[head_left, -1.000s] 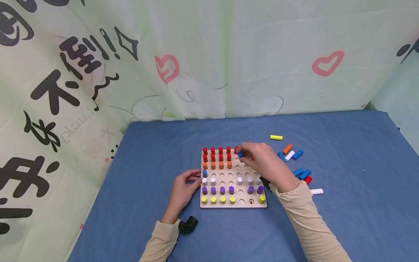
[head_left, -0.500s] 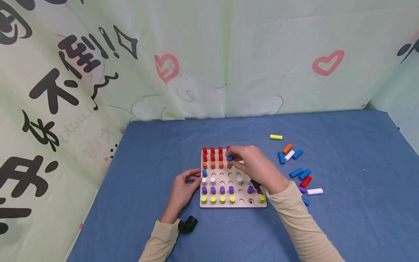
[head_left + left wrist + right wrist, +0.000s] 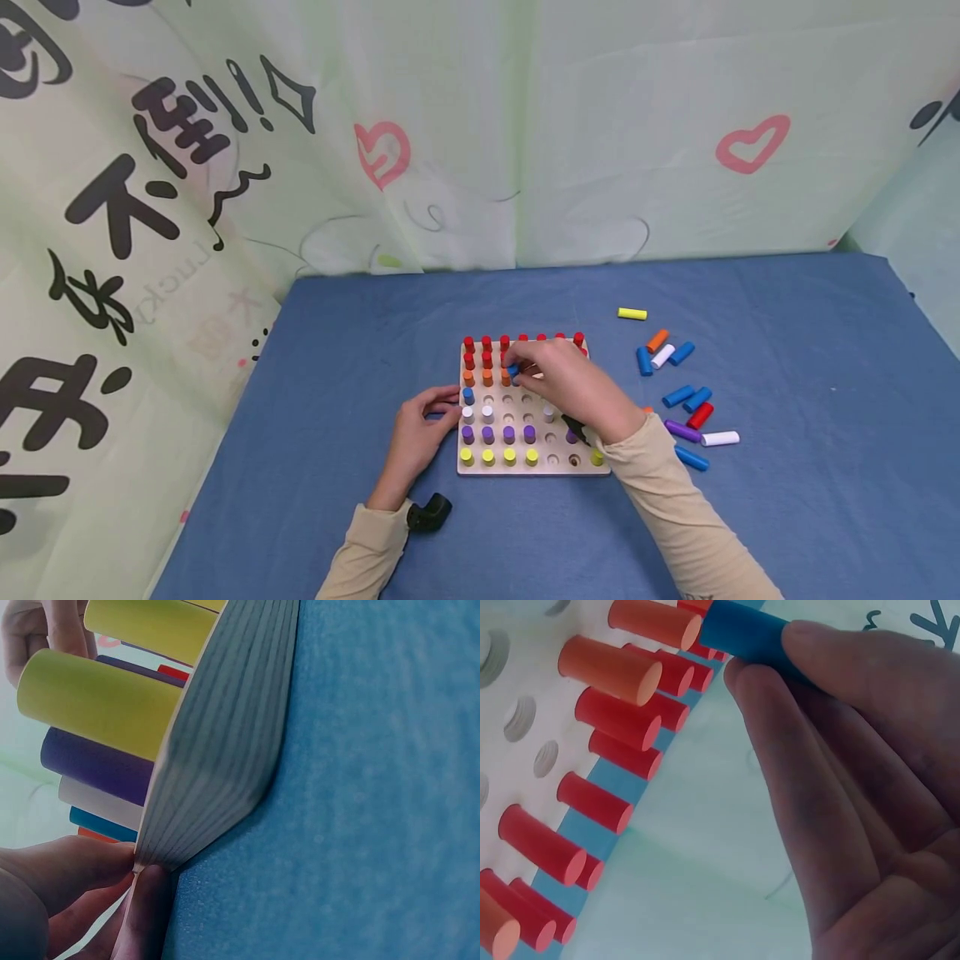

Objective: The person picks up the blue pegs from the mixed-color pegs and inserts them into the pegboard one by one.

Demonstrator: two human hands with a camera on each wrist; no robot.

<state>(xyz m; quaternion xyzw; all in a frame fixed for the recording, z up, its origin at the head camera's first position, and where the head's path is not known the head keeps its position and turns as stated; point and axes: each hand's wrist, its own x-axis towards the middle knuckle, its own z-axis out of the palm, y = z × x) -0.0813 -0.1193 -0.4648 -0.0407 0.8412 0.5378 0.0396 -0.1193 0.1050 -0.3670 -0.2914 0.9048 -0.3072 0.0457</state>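
A light wooden pegboard [image 3: 540, 473] bears rows of red, orange, blue, white, purple and yellow pegs, with bare holes among them. My right hand [image 3: 570, 382] pinches a blue peg [image 3: 742, 631] between thumb and fingers, over the orange row. In the right wrist view the peg's end overlaps an orange peg [image 3: 654, 622]. At the board's left side my left hand [image 3: 420, 429] holds the edge, its thumb [image 3: 82, 862] at the top rim and a finger against the side. One blue peg [image 3: 468, 396] stands at the left end of its row. My right hand hides part of the board.
Loose pegs lie right of the board: several blue ones, a yellow peg [image 3: 632, 314], an orange peg [image 3: 657, 340], a red peg [image 3: 701, 415], a purple peg [image 3: 683, 431] and white ones. The blue cloth [image 3: 817, 433] meets a printed curtain [image 3: 615, 192] behind.
My right hand has moved left and slightly down across the board with the blue peg in its fingers. More loose pegs show beside the right sleeve. My left hand has stayed at the board's edge.
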